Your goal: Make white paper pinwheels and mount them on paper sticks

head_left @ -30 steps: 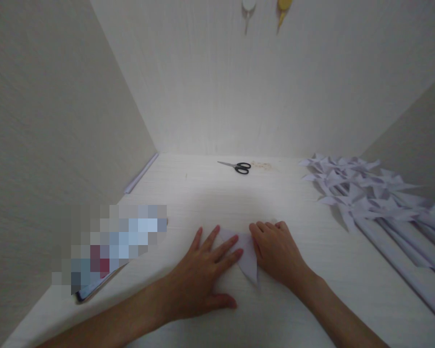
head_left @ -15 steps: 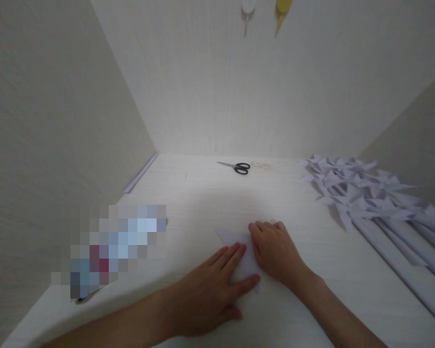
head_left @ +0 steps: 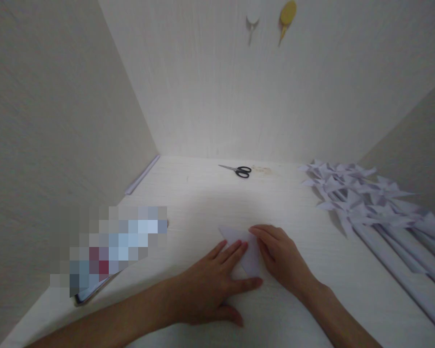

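A small folded piece of white paper (head_left: 253,257) lies on the table between my hands, with one pointed corner toward the far left. My left hand (head_left: 213,287) rests across it with the fingers spread, pressing its near-left side. At the paper's upper right edge is my right hand (head_left: 284,258), its fingers drawn together and its fingertips on that edge. The thumb of the right hand is partly hidden behind the fingers. Parts of the paper are covered by both hands.
Black-handled scissors (head_left: 242,171) lie near the back wall. Several paper pinwheels (head_left: 362,198) on rolled paper sticks (head_left: 387,263) fill the right side. A rolled paper stick (head_left: 142,175) lies at the left wall. A pixelated phone-like device (head_left: 119,253) is at left; white (head_left: 253,18) and yellow (head_left: 288,13) hooks hang on the wall.
My right hand's fingers have gone from curled over to straighter and closer together at the paper's edge. My left fingers are spread a little wider. The view has tilted slightly.
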`<action>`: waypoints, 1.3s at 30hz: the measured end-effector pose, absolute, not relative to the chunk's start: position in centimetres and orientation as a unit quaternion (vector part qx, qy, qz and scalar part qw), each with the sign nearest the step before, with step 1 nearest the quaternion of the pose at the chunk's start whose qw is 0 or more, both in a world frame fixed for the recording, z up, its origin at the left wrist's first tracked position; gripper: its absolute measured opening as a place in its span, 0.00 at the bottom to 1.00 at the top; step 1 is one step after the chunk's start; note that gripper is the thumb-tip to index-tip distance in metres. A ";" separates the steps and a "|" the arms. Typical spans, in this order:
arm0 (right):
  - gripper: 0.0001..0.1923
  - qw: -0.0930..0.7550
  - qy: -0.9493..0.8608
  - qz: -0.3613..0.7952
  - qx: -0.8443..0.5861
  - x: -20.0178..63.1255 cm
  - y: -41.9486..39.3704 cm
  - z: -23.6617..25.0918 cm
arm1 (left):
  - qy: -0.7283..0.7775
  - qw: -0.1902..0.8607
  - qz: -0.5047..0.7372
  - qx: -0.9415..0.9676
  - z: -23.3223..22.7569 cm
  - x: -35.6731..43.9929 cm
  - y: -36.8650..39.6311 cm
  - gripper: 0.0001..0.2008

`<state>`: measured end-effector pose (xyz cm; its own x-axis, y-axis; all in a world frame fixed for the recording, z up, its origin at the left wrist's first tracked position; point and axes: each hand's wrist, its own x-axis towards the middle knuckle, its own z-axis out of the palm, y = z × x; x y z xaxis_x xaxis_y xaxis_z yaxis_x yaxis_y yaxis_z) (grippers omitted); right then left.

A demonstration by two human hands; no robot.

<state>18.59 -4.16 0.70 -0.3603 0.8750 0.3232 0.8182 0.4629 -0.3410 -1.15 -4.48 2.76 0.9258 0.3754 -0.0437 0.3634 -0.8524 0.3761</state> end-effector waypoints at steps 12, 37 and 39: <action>0.24 0.169 -0.862 0.105 -0.466 18.8 -4.7 0.1 | 0.252 0.188 0.013 0.949 2.2 -1.5 -4.0 0.33; 0.23 0.175 -0.859 0.088 -0.472 18.7 -4.8 0.0 | 0.295 0.109 0.011 0.949 1.7 -1.1 -5.2 0.29; 0.22 0.171 -0.860 0.092 -0.473 18.7 -4.8 0.1 | 0.293 0.110 0.009 0.950 1.8 -1.2 -5.2 0.29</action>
<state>18.71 -4.77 0.13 -0.4944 0.8439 0.2082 0.7812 0.5364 -0.3194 -1.15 -5.15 1.76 0.8277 0.5591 -0.0479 0.5553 -0.8039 0.2130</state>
